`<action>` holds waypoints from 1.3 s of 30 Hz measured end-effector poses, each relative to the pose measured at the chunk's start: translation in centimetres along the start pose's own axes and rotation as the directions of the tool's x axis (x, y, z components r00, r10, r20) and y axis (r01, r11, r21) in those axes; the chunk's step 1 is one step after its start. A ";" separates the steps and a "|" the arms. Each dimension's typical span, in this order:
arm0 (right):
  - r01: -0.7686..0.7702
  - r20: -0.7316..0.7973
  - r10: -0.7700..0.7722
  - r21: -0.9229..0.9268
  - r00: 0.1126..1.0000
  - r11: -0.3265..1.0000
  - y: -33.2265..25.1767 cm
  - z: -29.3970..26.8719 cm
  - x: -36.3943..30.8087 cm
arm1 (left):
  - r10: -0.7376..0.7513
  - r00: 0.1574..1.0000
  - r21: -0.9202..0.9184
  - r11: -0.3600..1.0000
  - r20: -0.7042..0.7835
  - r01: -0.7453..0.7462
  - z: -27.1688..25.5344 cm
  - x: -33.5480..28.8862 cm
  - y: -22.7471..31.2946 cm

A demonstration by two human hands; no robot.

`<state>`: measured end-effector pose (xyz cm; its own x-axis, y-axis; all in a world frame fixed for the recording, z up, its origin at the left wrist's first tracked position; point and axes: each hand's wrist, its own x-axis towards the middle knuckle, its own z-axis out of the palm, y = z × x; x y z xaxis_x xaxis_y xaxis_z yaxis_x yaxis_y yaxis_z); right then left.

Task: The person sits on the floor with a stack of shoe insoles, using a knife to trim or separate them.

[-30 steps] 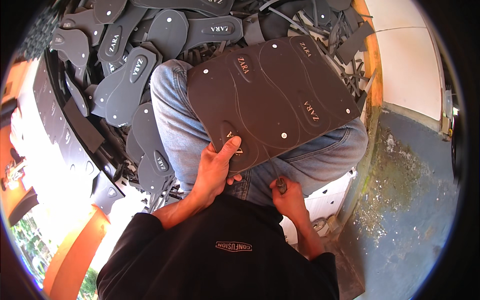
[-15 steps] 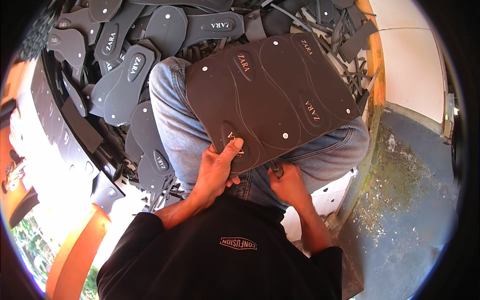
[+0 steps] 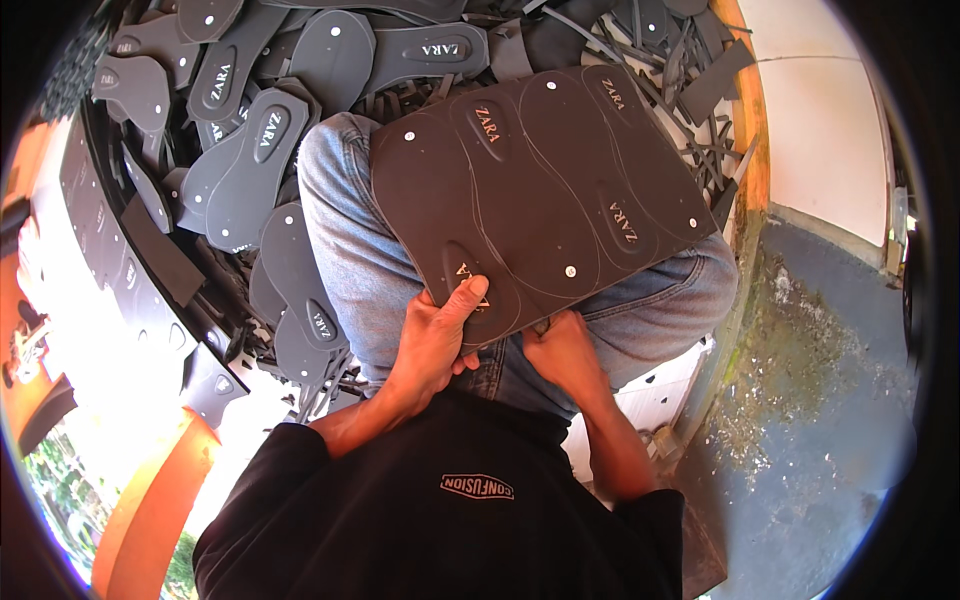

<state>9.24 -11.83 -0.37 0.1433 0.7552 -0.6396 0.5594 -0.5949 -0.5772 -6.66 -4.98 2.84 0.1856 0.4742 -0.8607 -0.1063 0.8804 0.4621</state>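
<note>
Across my denim-clad knees lies a dark foam sheet (image 3: 545, 215), marked with curved sole outlines, raised oval pads and small white dots. My left hand (image 3: 432, 335) grips its near left corner, thumb on top and fingers underneath. At the near edge, my right hand (image 3: 565, 352) is closed around a dark-handled tool (image 3: 541, 326). Only a bit of the handle shows; the working end is hidden by the sheet, so its exact kind is unclear.
Cut sole pieces (image 3: 245, 165) lie heaped at the far left. Thin black offcut strips (image 3: 690, 110) are scattered beyond the sheet. More marked sheets (image 3: 105, 225) stand at the left. A stained grey floor (image 3: 820, 370) lies to the right, beside an orange edge (image 3: 752, 110).
My right hand has moved slightly left and up, closer under the sheet's near edge, and less of the tool shows. My left hand and the sheet have barely moved.
</note>
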 end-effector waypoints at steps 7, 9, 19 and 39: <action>0.158 -0.084 -0.149 0.109 0.985 0.981 -0.4 1.0 0.8 | 0.015 1.000 -0.004 1.000 0.008 -0.015 0.1 0.0 0.0; 0.144 -0.080 -0.137 0.099 0.987 0.985 -0.4 1.3 0.9 | 0.013 1.000 -0.011 1.000 0.010 -0.013 0.2 0.0 0.0; 0.210 -0.143 -0.199 0.061 0.969 0.976 -0.9 2.3 2.0 | 0.022 0.999 -0.045 0.999 0.035 -0.021 1.1 0.4 -0.3; 0.365 -0.376 -0.210 0.408 0.902 0.837 -1.3 4.6 4.2 | 0.037 0.999 -0.148 0.988 0.011 -0.035 3.2 1.6 -0.8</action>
<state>5.32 -9.15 -4.60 0.3186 0.9102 -0.2648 0.1875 -0.3343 -0.9236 -3.18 -4.90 1.79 0.1927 0.5065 -0.8405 -0.2565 0.8527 0.4551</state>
